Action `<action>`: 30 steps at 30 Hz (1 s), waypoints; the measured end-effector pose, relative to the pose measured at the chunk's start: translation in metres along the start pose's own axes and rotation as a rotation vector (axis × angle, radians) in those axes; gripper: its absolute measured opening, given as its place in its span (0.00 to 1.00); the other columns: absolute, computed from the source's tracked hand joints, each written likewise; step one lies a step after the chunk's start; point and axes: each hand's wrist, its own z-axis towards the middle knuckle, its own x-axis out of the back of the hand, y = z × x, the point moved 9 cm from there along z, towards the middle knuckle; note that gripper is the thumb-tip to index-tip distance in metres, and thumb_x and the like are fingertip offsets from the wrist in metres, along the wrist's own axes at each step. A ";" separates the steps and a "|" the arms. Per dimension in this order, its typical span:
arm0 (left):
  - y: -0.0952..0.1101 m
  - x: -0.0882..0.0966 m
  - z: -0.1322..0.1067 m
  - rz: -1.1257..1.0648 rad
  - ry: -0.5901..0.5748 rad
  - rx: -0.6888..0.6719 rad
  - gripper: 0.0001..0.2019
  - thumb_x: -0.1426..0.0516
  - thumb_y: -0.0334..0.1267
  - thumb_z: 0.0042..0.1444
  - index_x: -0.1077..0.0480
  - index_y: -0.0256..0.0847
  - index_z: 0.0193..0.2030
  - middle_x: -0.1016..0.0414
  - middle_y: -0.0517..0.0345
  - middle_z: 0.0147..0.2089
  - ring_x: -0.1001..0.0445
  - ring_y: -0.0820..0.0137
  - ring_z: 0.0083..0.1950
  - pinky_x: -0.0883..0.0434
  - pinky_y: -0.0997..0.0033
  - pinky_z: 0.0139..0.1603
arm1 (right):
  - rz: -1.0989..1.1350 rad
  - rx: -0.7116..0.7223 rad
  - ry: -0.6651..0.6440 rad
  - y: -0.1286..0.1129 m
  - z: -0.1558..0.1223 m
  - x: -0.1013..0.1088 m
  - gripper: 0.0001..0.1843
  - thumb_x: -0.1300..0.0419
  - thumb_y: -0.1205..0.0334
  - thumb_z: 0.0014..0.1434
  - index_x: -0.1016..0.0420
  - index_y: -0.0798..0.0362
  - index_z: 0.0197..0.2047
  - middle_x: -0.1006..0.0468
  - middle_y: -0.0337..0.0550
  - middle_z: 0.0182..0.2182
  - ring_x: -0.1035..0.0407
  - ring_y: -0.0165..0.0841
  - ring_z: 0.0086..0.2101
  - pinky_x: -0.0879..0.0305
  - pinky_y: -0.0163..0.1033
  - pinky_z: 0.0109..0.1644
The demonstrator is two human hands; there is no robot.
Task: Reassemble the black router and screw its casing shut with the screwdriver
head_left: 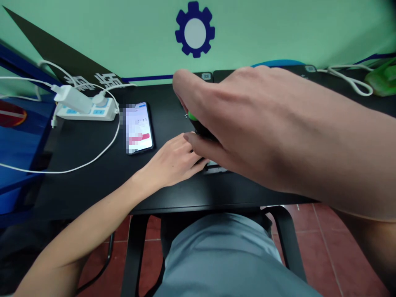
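Observation:
My right hand point(235, 111) is raised close to the camera. Its fingers are wrapped round a black tool with a bright green part point(193, 117); most of the tool is hidden, so its kind does not show. Below it on the desk lies my left hand point(176, 159), fingers bent, their tips covered by the right hand. Those fingers touch a flat dark and silvery object point(215, 167), of which only the near edge shows beneath my right hand.
A lit phone point(139, 128) lies on the black desk point(102, 181) left of my hands. Further left, a white power strip point(89, 111) holds plugs and trailing white cables. The green wall point(139, 37) stands behind. At far right are a white cable point(349, 80) and a green object point(382, 80).

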 end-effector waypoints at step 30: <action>0.001 0.004 -0.003 0.024 0.063 -0.074 0.14 0.46 0.43 0.78 0.22 0.41 0.47 0.18 0.49 0.46 0.19 0.56 0.49 0.22 0.56 0.55 | -0.007 -0.021 0.009 -0.002 0.001 0.000 0.13 0.52 0.55 0.73 0.34 0.44 0.56 0.35 0.42 0.31 0.51 0.43 0.24 0.58 0.52 0.33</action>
